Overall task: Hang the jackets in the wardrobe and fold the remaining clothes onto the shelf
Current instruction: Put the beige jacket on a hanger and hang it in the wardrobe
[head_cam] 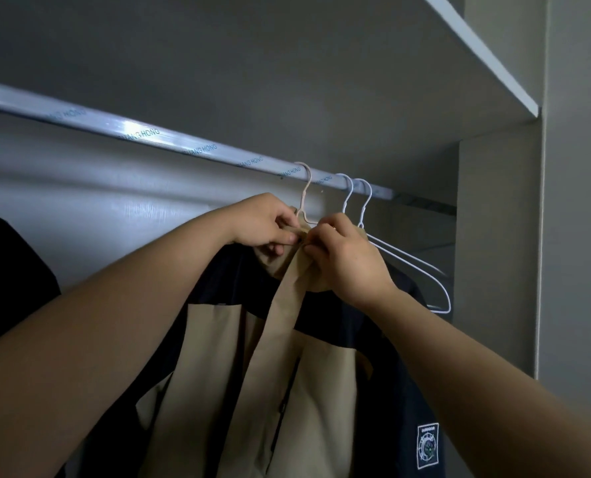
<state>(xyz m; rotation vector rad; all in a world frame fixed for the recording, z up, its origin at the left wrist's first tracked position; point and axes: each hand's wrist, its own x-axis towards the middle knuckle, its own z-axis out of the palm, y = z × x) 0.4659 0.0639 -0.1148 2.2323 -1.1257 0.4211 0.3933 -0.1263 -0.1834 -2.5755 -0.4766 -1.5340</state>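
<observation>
Jacket (pixel 239 374), tan and navy, fills the lower centre; at mid-frame the left hand (pixel 263 222) and right hand (pixel 349 260) pinch its collar (pixel 287 267) under a pink hanger (pixel 306 188) already hooked on the rail (pixel 132 132). Hanging seems nearly finished; next, square the collar and let go.

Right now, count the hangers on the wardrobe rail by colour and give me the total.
Beige hanger, carrying the navy-and-beige jacket: 1
White hangers, one beside the other, no garment seen on them: 2
Total: 3 hangers on the rail
</observation>
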